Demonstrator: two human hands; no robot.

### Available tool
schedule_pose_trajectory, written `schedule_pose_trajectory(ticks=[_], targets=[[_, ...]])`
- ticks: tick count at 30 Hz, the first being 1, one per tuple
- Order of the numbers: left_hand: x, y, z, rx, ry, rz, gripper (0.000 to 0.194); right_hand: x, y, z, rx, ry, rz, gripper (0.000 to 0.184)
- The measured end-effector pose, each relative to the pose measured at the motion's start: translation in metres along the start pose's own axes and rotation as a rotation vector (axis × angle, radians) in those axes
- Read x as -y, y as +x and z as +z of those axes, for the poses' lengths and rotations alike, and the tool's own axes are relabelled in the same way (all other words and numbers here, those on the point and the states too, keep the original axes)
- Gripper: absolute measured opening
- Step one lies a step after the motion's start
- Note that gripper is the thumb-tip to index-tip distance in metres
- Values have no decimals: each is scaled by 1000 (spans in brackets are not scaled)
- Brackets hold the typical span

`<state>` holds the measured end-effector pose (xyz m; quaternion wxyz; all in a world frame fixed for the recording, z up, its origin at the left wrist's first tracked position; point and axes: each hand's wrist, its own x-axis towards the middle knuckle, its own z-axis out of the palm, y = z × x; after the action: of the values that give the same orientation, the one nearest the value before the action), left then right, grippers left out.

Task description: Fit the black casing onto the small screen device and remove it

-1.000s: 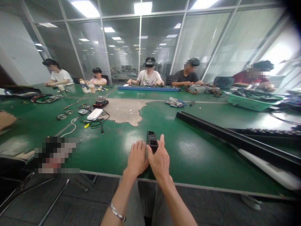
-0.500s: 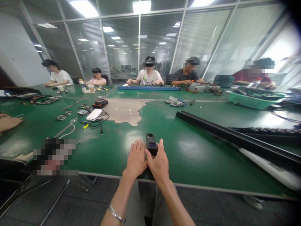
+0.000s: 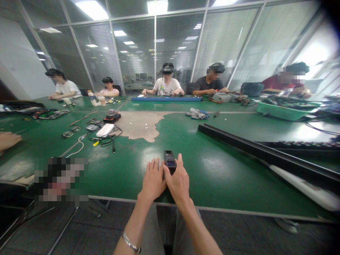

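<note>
A small black box-shaped device (image 3: 170, 160) with a little screen and buttons is on the green table in front of me. My left hand (image 3: 154, 179) lies flat on the tabletop at its left, fingers stretched out and holding nothing. My right hand (image 3: 178, 180) is around the device's near end. Its thumb is at the near left corner, and its straight fingers run along the right side without closing. The thumb side of my left hand meets my right hand. Part of the device's near end is hidden behind the right thumb.
A long black rail (image 3: 239, 145) and a white bar (image 3: 302, 186) lie to the right. Left of centre are a white adapter (image 3: 105, 130) with cables and eyeglasses (image 3: 71, 131). Gloves (image 3: 197, 113) and a green basket (image 3: 288, 111) are farther back. Several people sit around the table.
The whole view has shifted slightly to the left. Both hands and the device keep nearly the same arrangement.
</note>
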<state>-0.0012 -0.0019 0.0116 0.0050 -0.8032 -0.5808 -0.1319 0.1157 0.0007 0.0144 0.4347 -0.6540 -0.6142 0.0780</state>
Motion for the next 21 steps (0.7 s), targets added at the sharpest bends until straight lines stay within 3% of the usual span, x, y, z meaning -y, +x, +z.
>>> schedule_pose_trajectory(ticks=[21], targets=[[1, 0, 4, -3, 6, 3, 59, 3, 1, -5, 9, 28, 8, 83]])
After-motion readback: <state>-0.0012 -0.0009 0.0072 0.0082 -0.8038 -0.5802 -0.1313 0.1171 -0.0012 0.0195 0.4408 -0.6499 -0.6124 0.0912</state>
